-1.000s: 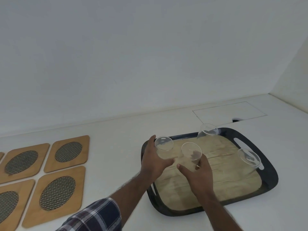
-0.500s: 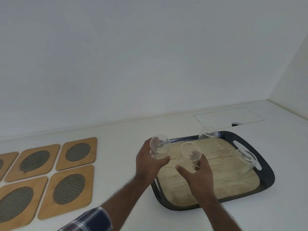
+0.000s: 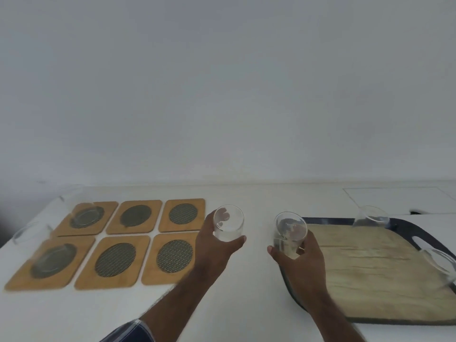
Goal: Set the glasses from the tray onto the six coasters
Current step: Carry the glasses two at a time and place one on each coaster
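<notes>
Six wooden coasters with dark mesh ovals lie in two rows at the left, the nearest to my hands being the front right coaster [image 3: 172, 259]. Clear glasses stand on the back left coaster [image 3: 86, 217] and the front left coaster [image 3: 53, 260], blurred. My left hand [image 3: 212, 245] is shut on a clear glass [image 3: 228, 223] above the white table, just right of the coasters. My right hand [image 3: 299, 262] grips a second glass [image 3: 290, 233] over the left edge of the dark tray [image 3: 293, 294]. Two glasses stay on the tray, one at its back edge [image 3: 370, 217], one at the far right [image 3: 441, 265].
A beige mat [image 3: 370, 275] lines the tray. A white wall rises behind the white table [image 3: 256, 201]. A rectangular hatch outline [image 3: 394, 198] with a small dark notch sits behind the tray at the back right.
Both hands have lifted their glasses off the tray and moved left. My left hand has cleared the tray. The view has swung left, bringing all six coasters into sight.
</notes>
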{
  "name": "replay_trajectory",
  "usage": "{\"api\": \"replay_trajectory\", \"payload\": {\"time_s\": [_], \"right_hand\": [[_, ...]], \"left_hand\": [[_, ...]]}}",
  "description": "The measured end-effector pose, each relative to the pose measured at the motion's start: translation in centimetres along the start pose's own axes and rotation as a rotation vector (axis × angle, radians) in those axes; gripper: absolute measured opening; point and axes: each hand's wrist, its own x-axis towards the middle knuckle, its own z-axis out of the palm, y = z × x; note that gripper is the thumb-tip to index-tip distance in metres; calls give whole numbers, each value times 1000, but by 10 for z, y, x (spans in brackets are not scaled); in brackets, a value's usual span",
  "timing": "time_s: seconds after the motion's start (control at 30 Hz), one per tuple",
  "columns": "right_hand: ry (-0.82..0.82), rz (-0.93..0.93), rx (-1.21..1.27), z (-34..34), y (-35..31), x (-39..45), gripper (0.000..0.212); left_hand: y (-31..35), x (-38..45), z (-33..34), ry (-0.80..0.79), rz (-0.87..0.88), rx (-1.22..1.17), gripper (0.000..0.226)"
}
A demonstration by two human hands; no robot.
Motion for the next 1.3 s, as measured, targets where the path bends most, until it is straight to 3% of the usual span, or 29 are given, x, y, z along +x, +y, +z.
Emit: {"api": "replay_trajectory", "payload": {"time_s": [0.27,0.33,0.73,1.3], "right_hand": [[-62,-15,18,35,-7,-16,64],[-202,-53,-13,110,-33,-36,65],[-233,-42,13,145,-32,-46,64],[-312,5,-21,200,-18,-44,68]], "left_hand": [[-2,-3,-56,39,-33,118,65],[-11,0,-145,191,-31,102,65],[-45,16,-219,325,-65,264,63],[-86,46,-261,227,-127,178,69]]}}
